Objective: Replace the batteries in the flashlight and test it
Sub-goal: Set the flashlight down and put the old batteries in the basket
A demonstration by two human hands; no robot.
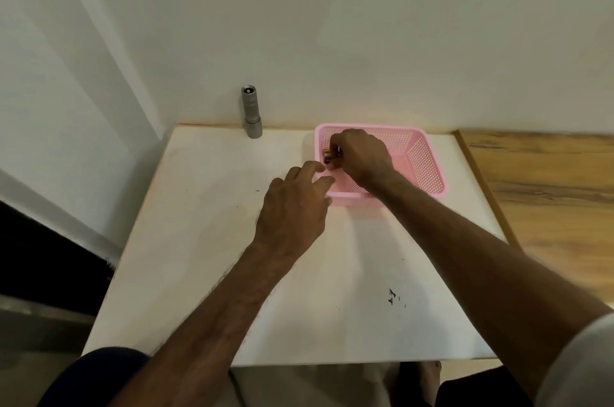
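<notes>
The flashlight (251, 114) stands on its wide end at the back of the white surface (206, 257), close to the wall. It stands well apart from both hands, and nobody is touching it.

The right hand (360, 157) is inside the pink basket (428, 170), at its left end. Its fingers are curled tight around some small things. A bit of orange and a dark round end peek out, so they look like batteries (328, 156), but they are too small to be sure. The left hand (292, 207) is open and holds nothing. Its fingers (315, 170) reach to the left rim of the basket, just beside the right hand.

The step now seems to be getting batteries out of the basket. To do it well, the left hand should press on the rim, because the basket is light and could slide or tip. The right hand should pinch the batteries firmly and lift them straight up over the wall. Batteries are round and roll easily, so they should be laid down flat on the surface, away from the edge. It helps to keep them near the flashlight, all pointing the same way.
</notes>
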